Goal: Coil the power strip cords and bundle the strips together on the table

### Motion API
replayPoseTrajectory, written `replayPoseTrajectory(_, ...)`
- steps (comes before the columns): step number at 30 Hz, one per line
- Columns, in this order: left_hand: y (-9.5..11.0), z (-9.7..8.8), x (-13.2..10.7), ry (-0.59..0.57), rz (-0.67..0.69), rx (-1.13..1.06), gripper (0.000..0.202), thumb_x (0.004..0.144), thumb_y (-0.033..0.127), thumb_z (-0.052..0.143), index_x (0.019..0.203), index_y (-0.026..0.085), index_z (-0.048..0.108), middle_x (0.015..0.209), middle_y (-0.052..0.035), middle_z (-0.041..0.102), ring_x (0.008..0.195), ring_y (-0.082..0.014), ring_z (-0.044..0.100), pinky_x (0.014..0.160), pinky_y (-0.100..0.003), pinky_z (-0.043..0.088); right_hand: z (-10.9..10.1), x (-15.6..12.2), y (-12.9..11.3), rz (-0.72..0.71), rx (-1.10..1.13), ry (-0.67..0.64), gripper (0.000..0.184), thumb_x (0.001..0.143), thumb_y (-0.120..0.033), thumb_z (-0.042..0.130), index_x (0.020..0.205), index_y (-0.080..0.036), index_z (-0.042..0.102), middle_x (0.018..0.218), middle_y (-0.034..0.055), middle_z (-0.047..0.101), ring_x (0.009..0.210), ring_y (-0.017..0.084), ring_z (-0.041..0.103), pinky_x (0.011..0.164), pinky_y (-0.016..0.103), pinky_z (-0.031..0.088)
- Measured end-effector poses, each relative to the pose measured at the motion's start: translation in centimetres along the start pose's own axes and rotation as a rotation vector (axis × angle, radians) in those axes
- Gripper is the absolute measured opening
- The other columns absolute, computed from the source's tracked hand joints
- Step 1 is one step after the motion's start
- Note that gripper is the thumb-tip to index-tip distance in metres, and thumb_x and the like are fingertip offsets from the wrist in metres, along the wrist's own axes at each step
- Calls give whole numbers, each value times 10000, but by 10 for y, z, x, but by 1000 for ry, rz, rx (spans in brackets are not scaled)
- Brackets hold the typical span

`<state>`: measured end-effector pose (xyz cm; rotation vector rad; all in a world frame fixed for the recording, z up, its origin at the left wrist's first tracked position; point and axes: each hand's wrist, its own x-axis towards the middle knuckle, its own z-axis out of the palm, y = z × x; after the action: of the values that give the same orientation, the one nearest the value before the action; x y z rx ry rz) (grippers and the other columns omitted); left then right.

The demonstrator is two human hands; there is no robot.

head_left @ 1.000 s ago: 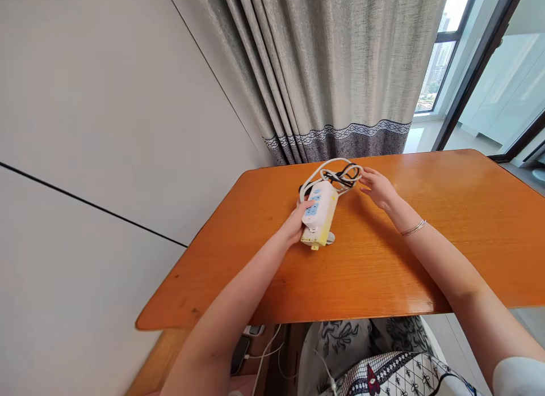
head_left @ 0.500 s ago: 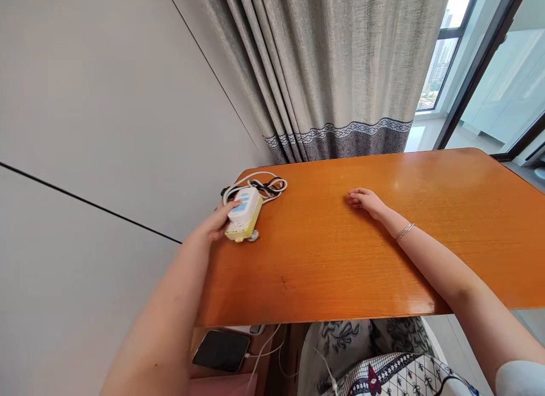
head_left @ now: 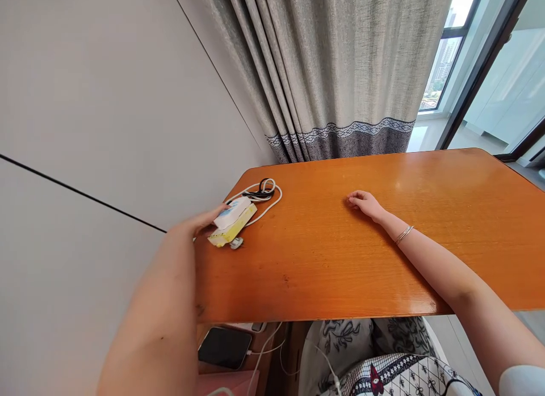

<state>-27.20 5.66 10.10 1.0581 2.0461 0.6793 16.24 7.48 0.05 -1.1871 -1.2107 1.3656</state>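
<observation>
At the left side of the brown table (head_left: 323, 243), my left hand (head_left: 208, 219) is closed around a white and yellowed power strip (head_left: 232, 228) with a white plug-in unit (head_left: 232, 212) on top. The strip is tilted, and a small round grey-white piece (head_left: 237, 243) shows beneath it. Behind it lies a loop of white cable (head_left: 279, 198) beside a bundled black cable (head_left: 260, 193). The fingers' far side is hidden by the strip. My right hand (head_left: 365, 205), with bracelets at the wrist, rests on the tabletop with fingers curled in and nothing visible in them.
A pale wall (head_left: 106, 101) borders the table on the left, and a grey curtain (head_left: 340, 72) hangs behind it. Below the front edge, a dark phone (head_left: 225, 348) lies with a white charging cable (head_left: 266, 352). A glass door stands at the right.
My left hand has pulled the power strip left and slightly toward me, turning it on its side. Its cable loop has shifted along. The fingers of my right hand have curled in more.
</observation>
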Motion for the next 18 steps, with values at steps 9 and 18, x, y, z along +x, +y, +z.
replayPoseTrajectory(9,35,7,-1,220,92,473,242,830,347,660,854,108,632,867,-126,688,1079,-395,635,926,-486,495,1,2,3,-19,-22,-3,96,727,-223,705,812,-194,670,819,11,696,771,124,611,717,249,466)
replayPoseTrajectory(18,76,134,-24,354,843,440,426,877,254,547,1281,120,577,1387,-188,593,1347,-312,512,1172,-433,352,1,2,8,-95,4,116,302,731,-359,704,978,-207,622,915,29,656,771,133,593,696,272,490)
